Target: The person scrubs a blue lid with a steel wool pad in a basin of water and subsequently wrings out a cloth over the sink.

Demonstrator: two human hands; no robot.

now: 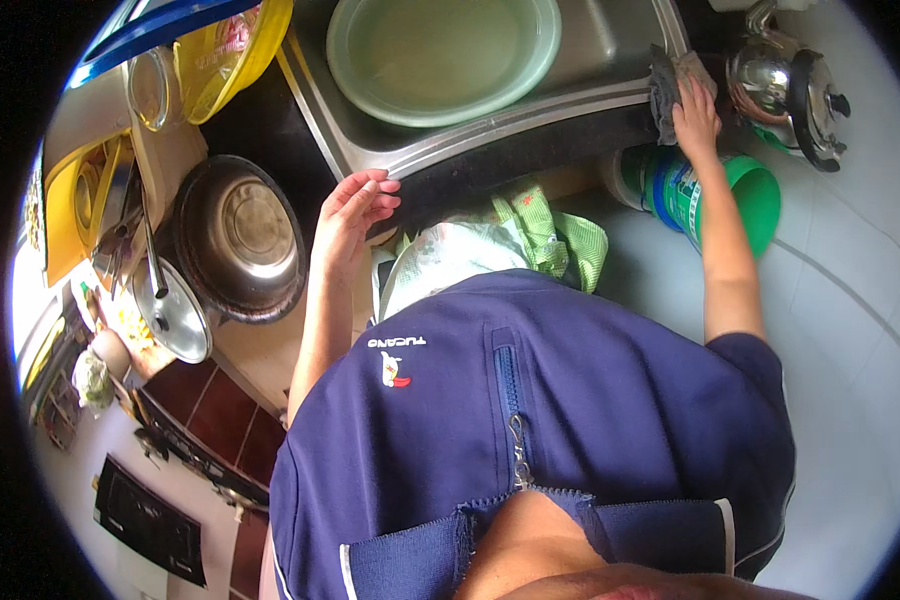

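Observation:
A steel sink (604,49) lies in front of me, with a pale green plastic basin (439,116) of cloudy water in it. My right hand (696,120) presses down on a grey cloth (665,97) at the sink's front right corner. Part of the cloth is hidden under the fingers. At the front left corner, my left hand (356,206) hovers beside the sink's rim, its fingers loosely bent and nothing visible in them. A large metal pot (251,225), dark around its rim, stands left of that hand.
A shiny kettle (765,75) and a green plastic bucket (754,195) are close to my right arm. On the left are a yellow bowl (266,64), a glass jar (150,90) and a glass lid (176,319). Patterned green fabric (581,240) hangs below the sink edge.

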